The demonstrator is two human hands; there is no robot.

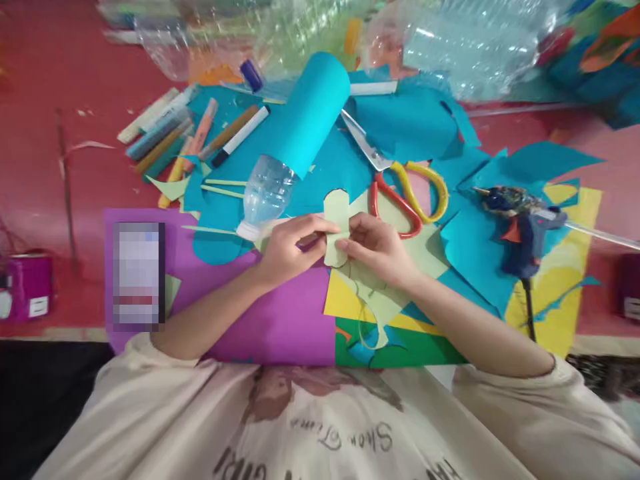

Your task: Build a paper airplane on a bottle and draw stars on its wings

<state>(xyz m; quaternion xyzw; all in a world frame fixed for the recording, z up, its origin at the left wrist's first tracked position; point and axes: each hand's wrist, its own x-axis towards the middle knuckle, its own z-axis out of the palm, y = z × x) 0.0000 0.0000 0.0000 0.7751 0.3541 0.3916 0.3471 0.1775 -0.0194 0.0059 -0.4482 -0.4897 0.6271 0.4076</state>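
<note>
A small pale green paper cutout (pixel 337 217) with rounded ends and a dark line along its top edge is held upright between my hands. My left hand (pixel 295 248) pinches its left side between thumb and fingers. From the other side, my right hand (pixel 376 245) grips the paper with thumb and forefinger. Just beyond my right hand lie scissors (pixel 395 180) with one red and one yellow handle, blades apart. A plastic bottle (pixel 267 190) partly wrapped in a blue paper tube (pixel 317 110) rests beyond my left hand.
Several markers (pixel 165 133) lie at the back left. A phone (pixel 137 272) with a blurred screen sits on purple paper (pixel 280 320). At the right, a glue gun (pixel 525 233) with a cord lies on blue and yellow sheets. Clear plastic bottles (pixel 465 47) crowd the far edge.
</note>
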